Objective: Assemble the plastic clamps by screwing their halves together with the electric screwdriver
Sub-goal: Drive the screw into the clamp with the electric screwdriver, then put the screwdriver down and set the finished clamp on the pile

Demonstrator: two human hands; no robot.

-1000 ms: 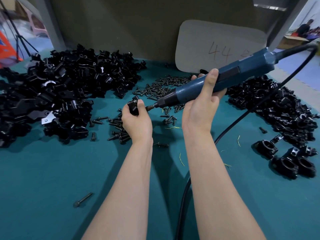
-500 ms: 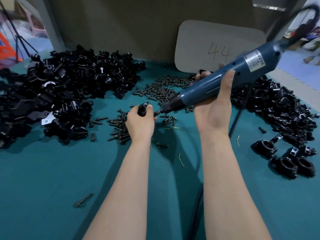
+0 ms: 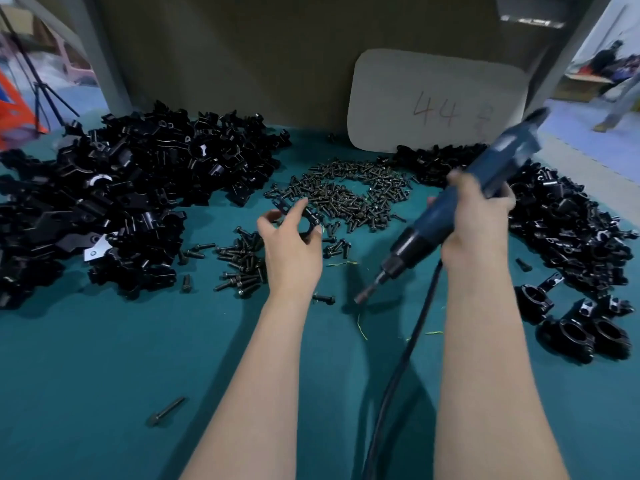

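At the centre of the frame, the left hand (image 3: 291,247) has its grip closed on a black clamp (image 3: 309,221), pinched between thumb and fingers at the near edge of the screws (image 3: 346,192). To its right, the right hand (image 3: 479,220) grips the blue screwdriver (image 3: 440,216), fingers wrapped round the barrel. The bit is tilted down-left, apart from the clamp. Its cable (image 3: 405,358) runs to the bottom edge over the teal surface (image 3: 104,358). Clamp halves (image 3: 121,188) fill the upper left, more parts (image 3: 571,230) the right, finished clamps (image 3: 581,334) the lower right.
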